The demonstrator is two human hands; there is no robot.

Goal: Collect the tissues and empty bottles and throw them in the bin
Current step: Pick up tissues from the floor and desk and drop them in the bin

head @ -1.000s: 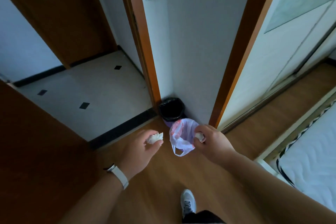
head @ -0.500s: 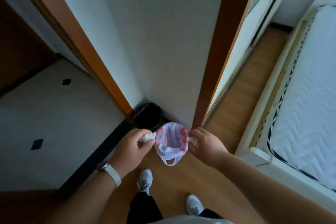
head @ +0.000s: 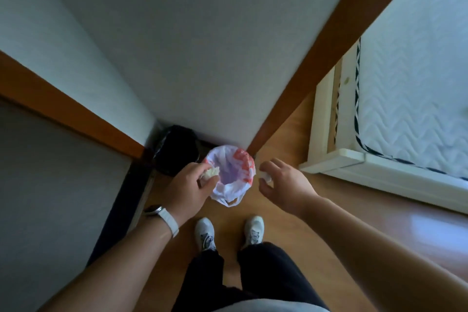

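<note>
Letting go of the rim, the right hand (head: 286, 182) now hangs just beside the plastic bag (head: 228, 191), apart from it, where half a second ago it pinched the bag's right edge. Its fingers are spread and loosely curved around a small tissue wad (head: 266, 177). The frame is soft there, so I cannot tell whether that wad is gripped or already slipping free.

The left hand (head: 190, 187) now carries the bag alone. It pinches the left edge of the rim and holds a crumpled tissue (head: 210, 173) against it in the same grip, right at the bag's open mouth. The mouth gapes upward, and nothing can be made out inside.

The view has also swung down and closer. The black bin (head: 177, 152) sits in the corner where the wall meets the door frame, just behind and to the left of the bag and partly hidden by it. Both shoes (head: 204, 233) are planted close in front.

For the task, this looks like the drop-off. With 1 hand freed, the 2 tissues can go into the bag or straight into the bin. No bottle shows anywhere in view, so that part seems to be either done or waiting elsewhere.
</note>
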